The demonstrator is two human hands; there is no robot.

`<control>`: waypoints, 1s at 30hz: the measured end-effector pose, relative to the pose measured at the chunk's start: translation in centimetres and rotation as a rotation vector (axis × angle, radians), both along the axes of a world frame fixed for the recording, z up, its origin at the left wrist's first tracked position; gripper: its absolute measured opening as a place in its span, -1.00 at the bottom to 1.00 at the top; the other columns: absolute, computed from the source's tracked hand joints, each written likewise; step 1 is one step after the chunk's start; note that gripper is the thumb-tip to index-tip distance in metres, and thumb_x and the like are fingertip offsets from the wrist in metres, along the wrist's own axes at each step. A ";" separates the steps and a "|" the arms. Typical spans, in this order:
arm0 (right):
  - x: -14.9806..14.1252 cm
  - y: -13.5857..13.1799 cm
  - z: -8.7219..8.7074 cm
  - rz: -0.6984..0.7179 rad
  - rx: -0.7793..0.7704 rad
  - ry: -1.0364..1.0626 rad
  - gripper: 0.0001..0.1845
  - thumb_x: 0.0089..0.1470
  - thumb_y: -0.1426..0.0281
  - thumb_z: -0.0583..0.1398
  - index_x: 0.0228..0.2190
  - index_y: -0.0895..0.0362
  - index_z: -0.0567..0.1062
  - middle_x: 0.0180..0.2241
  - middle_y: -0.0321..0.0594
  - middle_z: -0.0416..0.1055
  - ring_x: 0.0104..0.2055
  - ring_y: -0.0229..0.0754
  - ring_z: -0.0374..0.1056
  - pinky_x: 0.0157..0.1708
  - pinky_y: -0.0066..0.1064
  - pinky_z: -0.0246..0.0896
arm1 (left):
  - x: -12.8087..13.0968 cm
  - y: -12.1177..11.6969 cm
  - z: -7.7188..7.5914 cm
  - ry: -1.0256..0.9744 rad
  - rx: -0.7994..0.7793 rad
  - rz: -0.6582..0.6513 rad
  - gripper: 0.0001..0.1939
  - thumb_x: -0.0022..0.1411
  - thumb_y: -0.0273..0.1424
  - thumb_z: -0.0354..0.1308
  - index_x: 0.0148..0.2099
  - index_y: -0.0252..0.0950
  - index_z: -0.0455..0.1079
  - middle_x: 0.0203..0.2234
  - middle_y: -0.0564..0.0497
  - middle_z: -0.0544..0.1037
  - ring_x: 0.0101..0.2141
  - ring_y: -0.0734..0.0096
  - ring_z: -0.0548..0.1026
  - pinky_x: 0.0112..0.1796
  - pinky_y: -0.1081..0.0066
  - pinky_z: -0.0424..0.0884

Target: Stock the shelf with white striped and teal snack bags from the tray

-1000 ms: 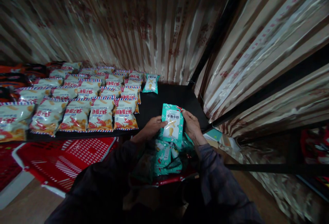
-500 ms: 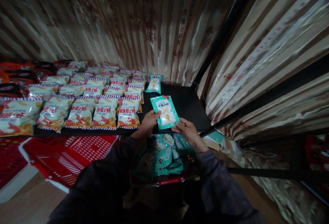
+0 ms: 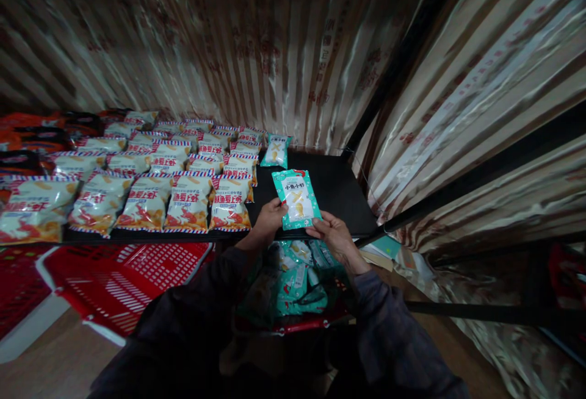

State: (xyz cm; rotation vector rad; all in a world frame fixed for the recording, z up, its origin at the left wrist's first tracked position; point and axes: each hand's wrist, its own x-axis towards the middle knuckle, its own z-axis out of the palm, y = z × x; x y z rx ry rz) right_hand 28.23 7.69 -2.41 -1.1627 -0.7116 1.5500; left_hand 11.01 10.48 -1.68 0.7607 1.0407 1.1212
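Observation:
A teal and white snack bag (image 3: 298, 199) is held between my two hands above the front of the black shelf (image 3: 339, 188). My left hand (image 3: 270, 217) grips its left edge, thumb on the front. My right hand (image 3: 332, 233) pinches its lower right corner. Behind it, a matching teal bag (image 3: 276, 150) rests at the back of the shelf. Rows of white snack bags with red lettering (image 3: 229, 202) stand to the left. Below my hands, a red basket (image 3: 302, 327) holds several more teal bags (image 3: 293, 283).
Orange and black bags (image 3: 34, 136) lie at the far left of the shelf. Another red basket (image 3: 132, 283) sits below on the left. Striped curtain (image 3: 274, 51) hangs behind, and a black metal post (image 3: 389, 75) rises at the shelf's right end.
The held bag has shifted very slightly right in the picture, with both hands still on it. The shelf bags also appear a little further right, as the view moved slightly.

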 end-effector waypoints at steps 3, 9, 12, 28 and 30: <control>-0.1 0.1 0.0 0.014 0.046 -0.015 -0.50 -0.34 0.19 0.50 -0.28 0.08 0.61 -0.41 -0.30 0.60 -0.39 -0.22 0.50 -0.32 -0.38 0.50 | -0.2 0.0 0.1 0.006 -0.003 -0.029 -0.61 0.03 -0.38 0.28 -0.06 -0.40 0.44 -0.31 -0.07 0.65 -0.30 0.28 0.60 -0.31 0.42 0.48; -0.5 0.7 -0.4 -0.043 0.128 -0.057 -0.51 -0.31 0.06 0.45 -0.37 0.12 0.61 -0.43 -0.25 0.60 -0.34 -0.11 0.51 -0.35 -0.35 0.44 | -0.2 -0.5 0.7 -0.019 0.018 -0.103 -0.61 -0.02 -0.25 0.35 -0.16 -0.36 0.50 -0.36 -0.04 0.64 -0.30 0.25 0.58 -0.25 0.38 0.47; -0.8 1.0 -0.7 -0.060 0.133 -0.086 -0.52 -0.33 0.07 0.46 -0.39 0.13 0.61 -0.46 -0.26 0.60 -0.38 -0.12 0.50 -0.38 -0.34 0.41 | -0.1 -0.4 0.3 0.004 0.007 -0.065 -0.60 0.02 -0.11 0.32 -0.24 -0.35 0.51 -0.43 -0.03 0.62 -0.34 0.25 0.57 -0.30 0.37 0.46; -2.6 2.9 -1.3 -0.064 0.127 -0.111 -0.47 -0.36 0.02 0.44 -0.38 0.13 0.62 -0.52 -0.26 0.57 -0.40 -0.10 0.48 -0.39 -0.32 0.39 | -0.7 1.9 -1.1 0.237 0.104 0.149 -0.68 0.06 -0.32 0.27 -0.11 -0.29 0.47 -0.33 -0.05 0.63 -0.22 0.20 0.56 -0.20 0.35 0.47; -3.1 3.6 -1.3 -0.062 0.130 -0.104 -0.49 -0.35 0.04 0.44 -0.38 0.13 0.62 -0.51 -0.27 0.57 -0.40 -0.11 0.48 -0.38 -0.33 0.39 | -0.8 2.0 -0.8 0.355 0.131 0.178 -0.60 0.05 -0.37 0.26 -0.02 -0.25 0.44 -0.20 -0.09 0.62 -0.07 0.12 0.53 -0.05 0.27 0.43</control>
